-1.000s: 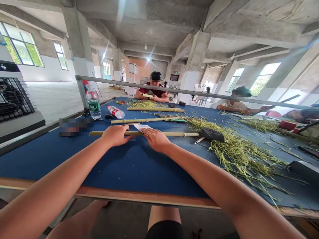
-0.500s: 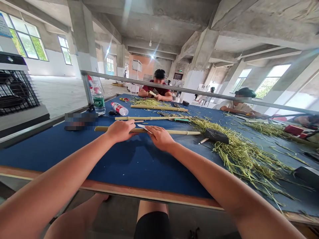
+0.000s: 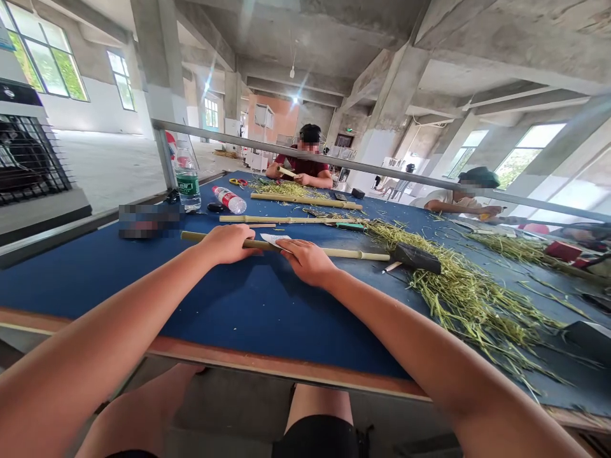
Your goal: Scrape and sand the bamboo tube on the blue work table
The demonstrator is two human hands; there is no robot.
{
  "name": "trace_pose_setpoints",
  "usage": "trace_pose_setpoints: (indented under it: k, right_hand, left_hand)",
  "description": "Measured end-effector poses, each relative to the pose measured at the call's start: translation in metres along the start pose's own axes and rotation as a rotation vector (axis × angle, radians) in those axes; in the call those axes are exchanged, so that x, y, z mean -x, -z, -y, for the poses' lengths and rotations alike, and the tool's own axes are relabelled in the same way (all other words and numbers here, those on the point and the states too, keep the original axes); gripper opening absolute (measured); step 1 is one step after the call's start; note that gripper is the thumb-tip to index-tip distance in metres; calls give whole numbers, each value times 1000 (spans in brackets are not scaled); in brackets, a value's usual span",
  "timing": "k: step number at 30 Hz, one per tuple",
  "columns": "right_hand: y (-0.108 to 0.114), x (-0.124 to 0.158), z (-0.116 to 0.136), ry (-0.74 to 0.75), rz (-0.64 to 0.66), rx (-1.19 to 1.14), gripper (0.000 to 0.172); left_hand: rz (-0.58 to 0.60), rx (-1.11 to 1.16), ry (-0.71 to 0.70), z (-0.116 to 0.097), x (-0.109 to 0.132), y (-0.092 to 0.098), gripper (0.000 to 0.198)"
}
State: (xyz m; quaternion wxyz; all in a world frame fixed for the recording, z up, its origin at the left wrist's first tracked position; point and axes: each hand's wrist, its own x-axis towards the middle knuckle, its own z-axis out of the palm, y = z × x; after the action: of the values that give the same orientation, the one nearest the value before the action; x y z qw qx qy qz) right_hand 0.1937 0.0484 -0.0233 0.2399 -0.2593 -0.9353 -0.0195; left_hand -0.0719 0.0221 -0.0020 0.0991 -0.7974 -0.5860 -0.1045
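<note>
A bamboo pole (image 3: pixel 348 253) lies crosswise in front of me on the blue-topped table. My left hand (image 3: pixel 229 244) is wrapped round its left part. Further right, my right hand (image 3: pixel 307 259) presses a small white printed paper (image 3: pixel 273 238) onto the same pole, with its fingers bent over it. The paper's underside is hidden. A dark block-shaped head like a mallet's (image 3: pixel 416 257) stands close to the pole's right end. Just beyond my hands lie a second bamboo pole (image 3: pixel 305 220) and a thin flat strip (image 3: pixel 261 226).
Green shavings (image 3: pixel 468 305) heap on the right. A third pole (image 3: pixel 305 201), a standing bottle (image 3: pixel 188 181), a lying bottle (image 3: pixel 229 200) and scissors (image 3: pixel 238 182) are further back. A metal rail (image 3: pixel 334 163) crosses above the table. Two people sit beyond it.
My left hand has closed more fully round the pole. The paper under my right hand has turned and shows more of its white face. The view has shifted slightly.
</note>
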Motion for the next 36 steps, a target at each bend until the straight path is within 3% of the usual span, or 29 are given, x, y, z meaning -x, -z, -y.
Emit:
trace_pose_setpoints:
  k: [8, 13, 20, 25, 32, 36]
  right_hand:
    - [1, -1, -5, 23, -46, 16, 47]
    - [2, -2, -4, 1, -83, 10, 46]
    - [-7, -1, -9, -19, 8, 11, 43]
    - [-7, 1, -11, -14, 8, 14, 43]
    - [1, 1, -6, 15, -58, -31, 41]
    - [2, 1, -3, 36, -28, -57, 43]
  left_hand:
    - [-161, -129, -67, -9, 6, 6, 27]
    - [-228, -147, -55, -14, 7, 12, 28]
    - [10, -159, 44, -15, 3, 2, 48]
    - [15, -78, 41, -14, 3, 2, 65]
    - [78, -3, 18, 2, 2, 10, 66]
    - [62, 27, 29, 4, 4, 12, 64]
